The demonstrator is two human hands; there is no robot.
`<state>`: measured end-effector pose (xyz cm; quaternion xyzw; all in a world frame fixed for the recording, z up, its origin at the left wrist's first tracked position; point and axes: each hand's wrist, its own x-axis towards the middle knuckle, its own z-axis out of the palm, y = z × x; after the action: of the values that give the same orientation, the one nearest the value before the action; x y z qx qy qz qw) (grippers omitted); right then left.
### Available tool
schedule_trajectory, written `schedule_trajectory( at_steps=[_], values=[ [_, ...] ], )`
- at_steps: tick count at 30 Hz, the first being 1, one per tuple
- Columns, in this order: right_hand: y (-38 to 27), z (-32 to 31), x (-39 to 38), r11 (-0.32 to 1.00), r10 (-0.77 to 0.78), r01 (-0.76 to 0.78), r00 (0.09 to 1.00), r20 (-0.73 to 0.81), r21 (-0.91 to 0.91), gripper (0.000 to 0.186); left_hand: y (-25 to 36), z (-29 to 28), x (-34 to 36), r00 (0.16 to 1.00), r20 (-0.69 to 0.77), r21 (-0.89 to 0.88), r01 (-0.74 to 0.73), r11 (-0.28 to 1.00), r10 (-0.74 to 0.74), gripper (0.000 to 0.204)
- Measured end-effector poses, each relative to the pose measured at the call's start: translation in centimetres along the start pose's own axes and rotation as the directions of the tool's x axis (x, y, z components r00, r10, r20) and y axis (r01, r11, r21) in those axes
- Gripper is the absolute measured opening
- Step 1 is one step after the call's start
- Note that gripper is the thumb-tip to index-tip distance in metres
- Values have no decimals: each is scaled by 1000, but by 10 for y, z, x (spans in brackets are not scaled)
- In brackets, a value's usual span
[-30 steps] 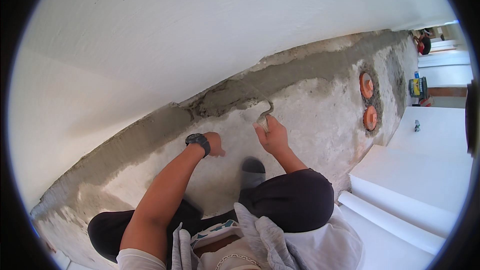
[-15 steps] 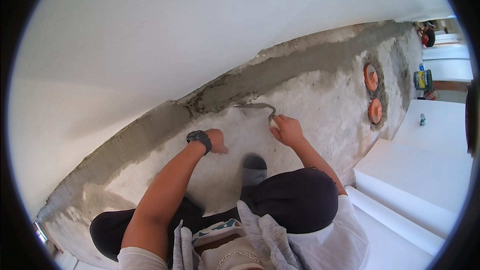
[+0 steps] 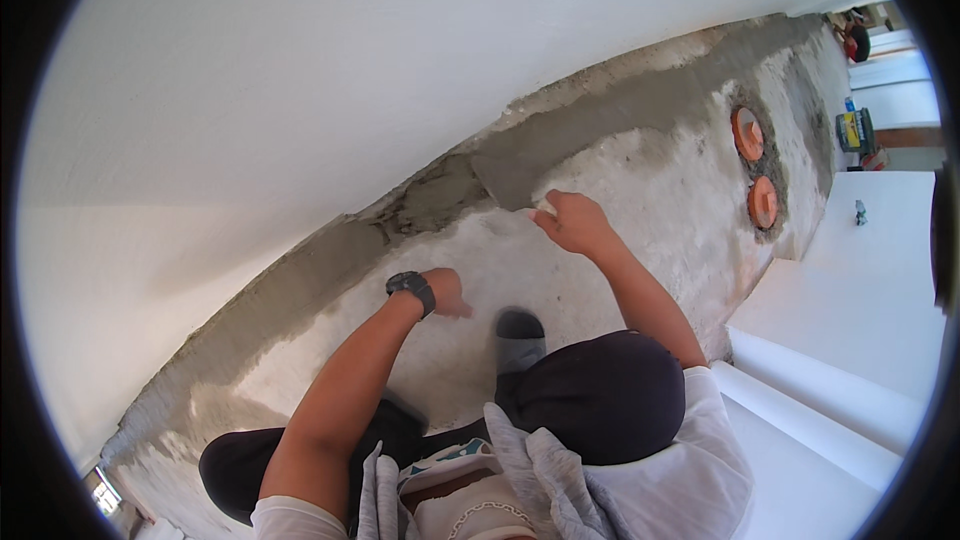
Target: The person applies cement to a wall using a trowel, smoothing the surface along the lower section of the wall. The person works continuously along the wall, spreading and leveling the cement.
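Note:
My right hand (image 3: pixel 578 223) is closed around the handle of a trowel (image 3: pixel 508 187). The trowel's grey blade lies against the damp mortar strip (image 3: pixel 610 120) that runs along the foot of the white wall. Much of the handle is hidden by my fingers. My left hand (image 3: pixel 447 292), with a black watch (image 3: pixel 411 290) on its wrist, hangs above the pale concrete floor (image 3: pixel 620 205), apart from the mortar. Its fingers point down and are blurred, so their grip does not show. Rough, broken mortar (image 3: pixel 425 198) lies left of the blade; to its right the strip is smoother.
The white wall (image 3: pixel 300 70) rises along the far side. Two orange round caps (image 3: pixel 748 133) are set in the floor to the right. White steps or blocks (image 3: pixel 840 310) stand at the right, with a dark bucket (image 3: pixel 854 130) beyond. Another person (image 3: pixel 857 40) is far off at upper right.
My right hand has moved the trowel up toward the wall, and its blade has gone from the strip's near edge onto the mortar. The view has shifted slightly.

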<state>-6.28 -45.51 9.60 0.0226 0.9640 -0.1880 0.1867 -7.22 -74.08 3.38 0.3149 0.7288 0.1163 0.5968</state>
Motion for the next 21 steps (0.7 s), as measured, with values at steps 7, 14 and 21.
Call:
schedule_trajectory(
  at_steps=[7,14,21],
  values=[
    [10,11,-13,990,102,-91,989,110,-104,47,3,8,7,999,4,-12,33,999,-33,43],
    [46,-33,-40,984,120,-100,984,133,-144,47,2,1,4,998,36,-6,-45,999,46,45],
    [38,12,-9,992,95,-97,995,-31,-79,48,9,0,3,998,60,46,-11,999,9,45]
  ],
)
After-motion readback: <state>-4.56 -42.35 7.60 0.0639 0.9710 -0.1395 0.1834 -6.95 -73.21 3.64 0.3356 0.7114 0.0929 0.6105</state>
